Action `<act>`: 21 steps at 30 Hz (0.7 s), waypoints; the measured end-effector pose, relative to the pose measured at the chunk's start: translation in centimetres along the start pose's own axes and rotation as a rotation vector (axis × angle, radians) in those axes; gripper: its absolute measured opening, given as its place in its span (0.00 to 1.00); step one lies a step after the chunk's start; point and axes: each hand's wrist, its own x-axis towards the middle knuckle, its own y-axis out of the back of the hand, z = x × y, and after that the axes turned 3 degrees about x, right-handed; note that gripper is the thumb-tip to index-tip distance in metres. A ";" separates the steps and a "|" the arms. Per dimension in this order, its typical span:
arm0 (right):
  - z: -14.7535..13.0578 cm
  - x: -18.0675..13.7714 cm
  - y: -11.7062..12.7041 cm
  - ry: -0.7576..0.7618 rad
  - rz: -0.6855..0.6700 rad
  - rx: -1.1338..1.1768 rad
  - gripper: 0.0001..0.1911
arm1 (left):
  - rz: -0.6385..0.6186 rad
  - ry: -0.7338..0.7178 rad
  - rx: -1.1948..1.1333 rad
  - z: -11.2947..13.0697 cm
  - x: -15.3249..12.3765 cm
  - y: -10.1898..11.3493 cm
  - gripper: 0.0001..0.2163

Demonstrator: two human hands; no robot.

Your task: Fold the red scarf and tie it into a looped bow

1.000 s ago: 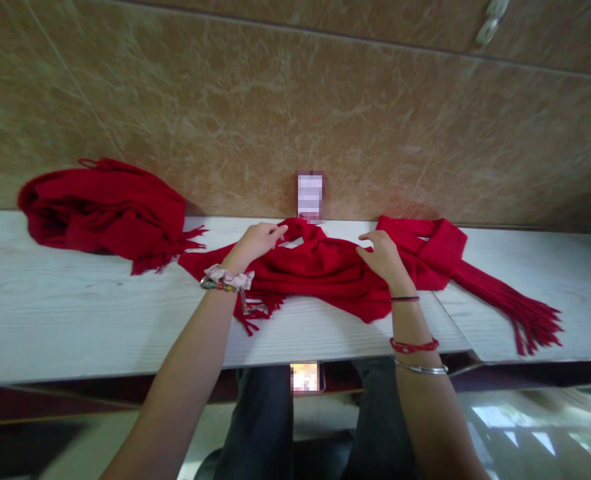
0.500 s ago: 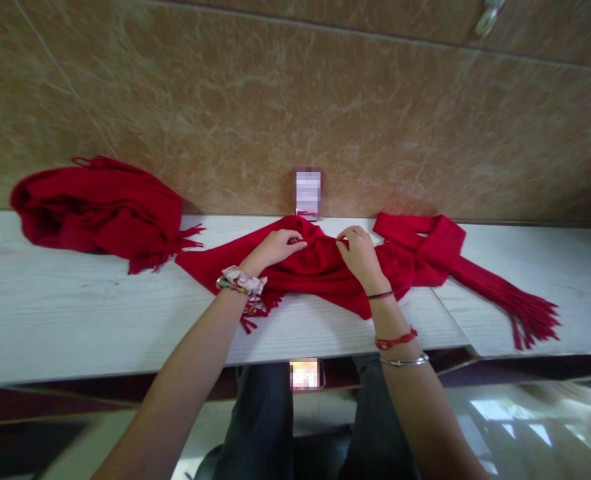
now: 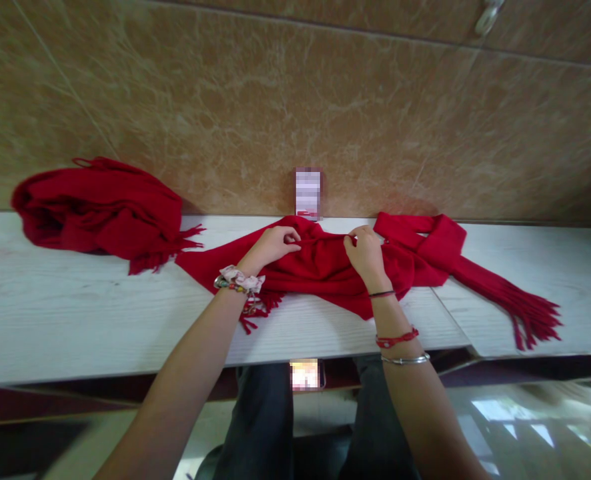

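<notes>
A red fringed scarf [image 3: 325, 270] lies crumpled across the middle of a white wooden table [image 3: 75, 320]. My left hand [image 3: 270, 245] pinches its far edge, fingers curled round the cloth. My right hand [image 3: 364, 255] grips the same far edge a short way to the right, fingers closed on the fabric. One fringed end [image 3: 530, 313] trails off to the right, while the other fringe [image 3: 253, 313] hangs by my left wrist.
A second red scarf [image 3: 100, 213] lies bunched at the table's far left against the brown marble wall [image 3: 275, 100]. A small blurred card [image 3: 308, 193] leans on the wall behind the scarf. A seam [image 3: 450, 320] splits the table on the right.
Both hands came together from wider apart onto the scarf's far edge and closed on it; since half a second ago they have spread slightly apart along that edge.
</notes>
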 end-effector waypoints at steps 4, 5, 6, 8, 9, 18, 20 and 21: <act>1.4 0.3 1.0 -0.096 0.100 -0.018 0.09 | 0.090 0.125 0.153 -0.9 -0.1 1.0 0.06; 1.9 0.4 1.3 -0.126 0.124 -0.028 0.08 | 0.123 0.163 0.193 -1.1 -0.2 1.3 0.07; 2.3 0.4 1.5 -0.153 0.138 -0.041 0.08 | 0.151 0.196 0.223 -1.3 -0.3 1.5 0.07; 3.1 0.3 1.7 -0.178 0.122 -0.066 0.08 | 0.160 0.232 0.250 -1.6 -0.5 1.9 0.08; 3.4 0.2 1.7 -0.169 0.094 -0.078 0.07 | 0.126 0.232 0.248 -1.6 -0.5 2.0 0.08; 0.6 -0.6 0.7 0.082 -0.045 -0.044 0.17 | 0.120 0.178 0.231 -1.3 0.0 0.7 0.13; -0.3 -0.6 0.4 0.108 -0.075 -0.038 0.16 | 0.100 0.127 0.186 -1.3 0.1 -0.1 0.13; -0.6 -0.5 0.2 0.117 -0.090 -0.040 0.16 | 0.068 0.116 0.152 -1.3 0.1 -0.5 0.14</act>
